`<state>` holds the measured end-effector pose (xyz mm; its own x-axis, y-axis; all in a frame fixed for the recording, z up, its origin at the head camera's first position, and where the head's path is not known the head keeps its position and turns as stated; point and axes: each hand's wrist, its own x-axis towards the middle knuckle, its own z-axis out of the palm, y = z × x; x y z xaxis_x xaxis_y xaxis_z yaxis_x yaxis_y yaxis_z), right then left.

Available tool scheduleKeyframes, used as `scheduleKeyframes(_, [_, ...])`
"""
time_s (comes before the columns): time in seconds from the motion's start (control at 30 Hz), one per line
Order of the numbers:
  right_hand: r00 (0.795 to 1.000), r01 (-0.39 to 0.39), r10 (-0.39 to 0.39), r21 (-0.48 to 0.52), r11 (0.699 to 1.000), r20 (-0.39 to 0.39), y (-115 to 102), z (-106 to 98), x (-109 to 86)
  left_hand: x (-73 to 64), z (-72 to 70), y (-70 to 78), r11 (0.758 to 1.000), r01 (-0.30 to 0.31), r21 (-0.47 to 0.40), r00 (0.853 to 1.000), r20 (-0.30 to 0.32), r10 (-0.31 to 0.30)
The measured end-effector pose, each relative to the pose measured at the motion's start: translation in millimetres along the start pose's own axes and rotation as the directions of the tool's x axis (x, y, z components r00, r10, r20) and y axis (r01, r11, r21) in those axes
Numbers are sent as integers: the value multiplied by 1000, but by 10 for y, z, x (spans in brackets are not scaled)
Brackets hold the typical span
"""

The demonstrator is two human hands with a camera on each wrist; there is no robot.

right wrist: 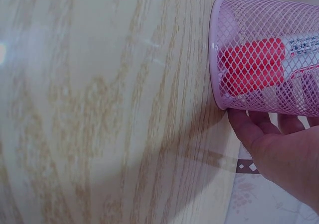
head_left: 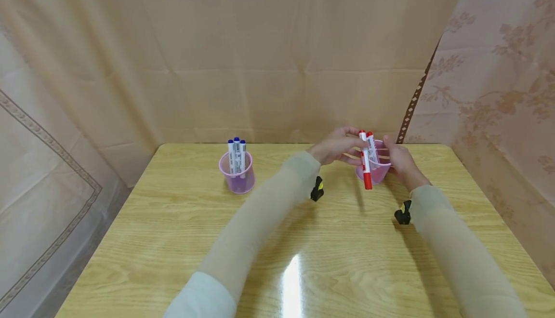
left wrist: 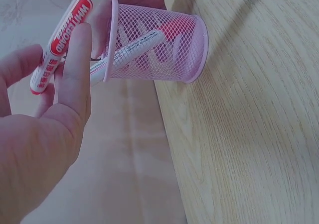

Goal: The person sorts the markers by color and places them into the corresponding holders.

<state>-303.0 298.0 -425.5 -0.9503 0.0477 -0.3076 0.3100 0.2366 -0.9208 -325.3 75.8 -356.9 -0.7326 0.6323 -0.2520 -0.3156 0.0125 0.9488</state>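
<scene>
My left hand pinches a red-capped whiteboard marker between thumb and fingers, its cap end down in front of the right-hand pink mesh pen cup. In the left wrist view that marker is outside the cup, near its rim. A second red marker leans inside the cup with its cap towards the bottom. From the right side, my right hand grips this cup; in the right wrist view its fingers reach round behind the mesh.
Towards the left of the wooden table stands another pink pen cup holding blue-tipped markers. A beige curtain hangs behind the table, and a flowered cloth hangs at the right.
</scene>
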Motion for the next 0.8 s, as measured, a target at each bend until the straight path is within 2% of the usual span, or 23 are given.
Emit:
scheduleKeyframes(0.13, [1000, 1, -1, 14, 1000, 3, 3, -3, 12, -3, 32, 16, 999, -31, 17, 999, -34, 31])
scheduleKeyframes(0.33, [1000, -11, 10, 31, 999, 1, 8, -6, 25, -6, 69, 25, 997, -75, -16, 993, -94, 74])
scheduleKeyframes(0.53, [1000, -9, 9, 22, 1000, -1, 7, -9, 25, 35, 91, 11, 992, -122, -37, 973, -200, 112])
scheduleKeyframes(0.8, [1000, -9, 9, 23, 1000, 5, -2, -2, 11, 52, 126, 17, 970, -209, -125, 949, -266, 171])
